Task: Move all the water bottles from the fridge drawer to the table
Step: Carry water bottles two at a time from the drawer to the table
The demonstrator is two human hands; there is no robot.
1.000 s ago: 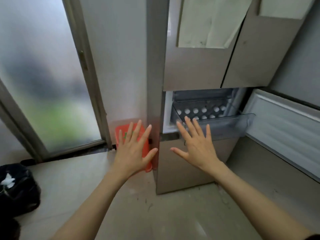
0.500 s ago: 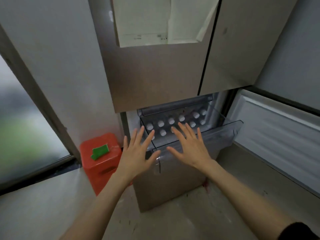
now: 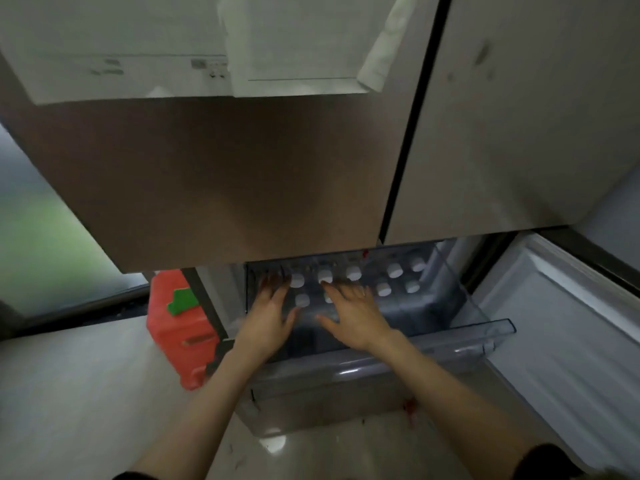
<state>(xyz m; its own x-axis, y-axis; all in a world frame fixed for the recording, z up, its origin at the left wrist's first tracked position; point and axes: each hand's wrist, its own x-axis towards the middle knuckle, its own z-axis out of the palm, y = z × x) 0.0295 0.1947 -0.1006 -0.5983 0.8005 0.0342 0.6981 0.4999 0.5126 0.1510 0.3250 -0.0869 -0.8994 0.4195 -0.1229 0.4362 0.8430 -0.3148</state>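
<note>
The clear plastic fridge drawer stands pulled out below the closed upper doors. Several water bottles with white caps stand upright in it, packed in rows. My left hand reaches into the drawer's left end, fingers spread, fingertips in shadow by the leftmost caps. My right hand is spread over the caps just right of it, fingertips touching or almost touching a cap. Neither hand holds a bottle. The bottles' bodies are mostly hidden by the drawer and my hands. No table is in view.
The open lower fridge door stands out to the right of the drawer. A red box with a green piece on top sits on the floor at the fridge's left side. A window is further left. Papers hang on the upper door.
I have moved closer and now look down into the drawer. Both hands have gone from in front of the drawer to inside it, over the bottle caps.
</note>
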